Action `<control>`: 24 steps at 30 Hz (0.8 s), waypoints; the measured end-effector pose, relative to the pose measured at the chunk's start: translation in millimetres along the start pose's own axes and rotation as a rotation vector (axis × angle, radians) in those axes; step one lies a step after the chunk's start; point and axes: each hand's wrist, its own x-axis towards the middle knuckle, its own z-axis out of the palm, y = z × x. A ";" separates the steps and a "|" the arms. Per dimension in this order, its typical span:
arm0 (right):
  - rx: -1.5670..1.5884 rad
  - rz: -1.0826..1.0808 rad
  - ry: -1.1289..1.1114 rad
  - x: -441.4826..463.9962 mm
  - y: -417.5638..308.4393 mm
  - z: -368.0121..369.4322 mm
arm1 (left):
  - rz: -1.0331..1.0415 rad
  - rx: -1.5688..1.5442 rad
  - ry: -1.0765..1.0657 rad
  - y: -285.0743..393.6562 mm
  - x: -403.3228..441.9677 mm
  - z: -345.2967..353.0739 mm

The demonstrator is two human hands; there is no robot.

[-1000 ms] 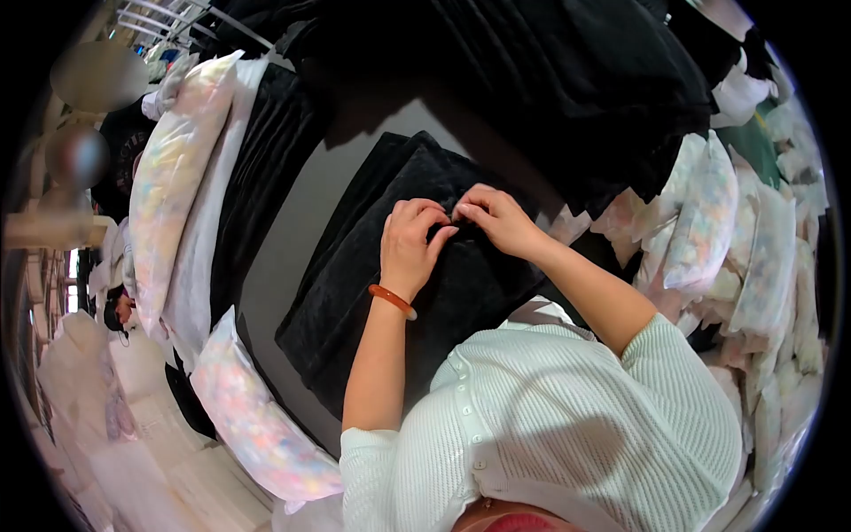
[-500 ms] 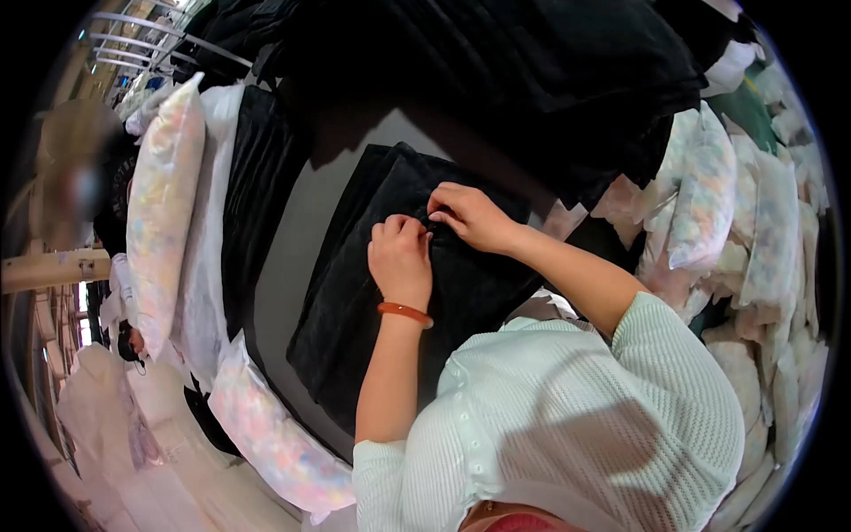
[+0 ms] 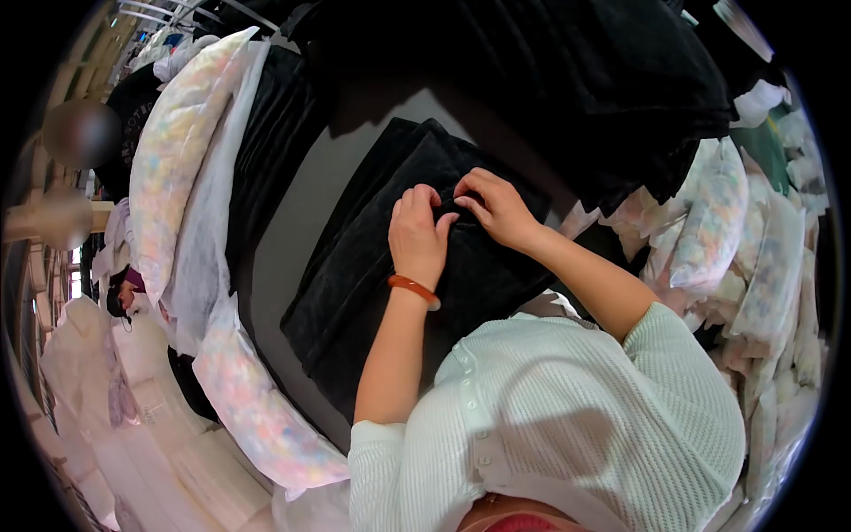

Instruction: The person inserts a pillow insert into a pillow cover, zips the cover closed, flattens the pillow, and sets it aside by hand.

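Toward the near edge of the grey surface (image 3: 310, 191), right against the person's white knit top (image 3: 567, 399), lies a folded black plush cloth (image 3: 355, 284), turned at an angle with its layers spread slightly at the left. Over its middle, the left hand (image 3: 418, 232), an orange bracelet (image 3: 413, 290) at the wrist, and the right hand (image 3: 501, 208) face each other, fingers narrow, each holding a small pinch of the cloth. A tall pile of black fabric (image 3: 603, 80) covers the far right corner. Along the left edge stand dark folded pieces (image 3: 266, 142), white sheeting (image 3: 208, 239) and a pastel-filled pillow (image 3: 182, 160); a second pillow (image 3: 257, 399) lies near the left corner closest to the person. Beyond the right edge, stuffed bags (image 3: 709, 230) are heaped.
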 end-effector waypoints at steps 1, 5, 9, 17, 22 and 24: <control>-0.043 -0.016 0.026 -2.0 0.4 0.5 | -0.015 -0.131 -0.034 -5.3 0.1 -4.8; -0.115 -0.040 0.038 -12.0 -12.0 1.0 | 0.059 -0.020 0.034 -3.7 -18.1 -33.4; -0.222 0.004 0.098 -14.6 -19.4 18.1 | 0.097 0.083 0.142 -5.8 -31.6 -17.7; -0.444 -0.037 0.053 -17.8 -10.8 1.7 | 0.187 0.050 0.216 -3.9 -34.3 -6.1; -0.559 -0.013 0.003 -18.0 0.8 -8.4 | 0.195 0.110 0.164 -9.7 -31.5 -2.7; -0.186 0.008 -0.009 -14.7 7.9 -7.3 | 0.186 0.139 0.075 -13.0 -25.4 -8.2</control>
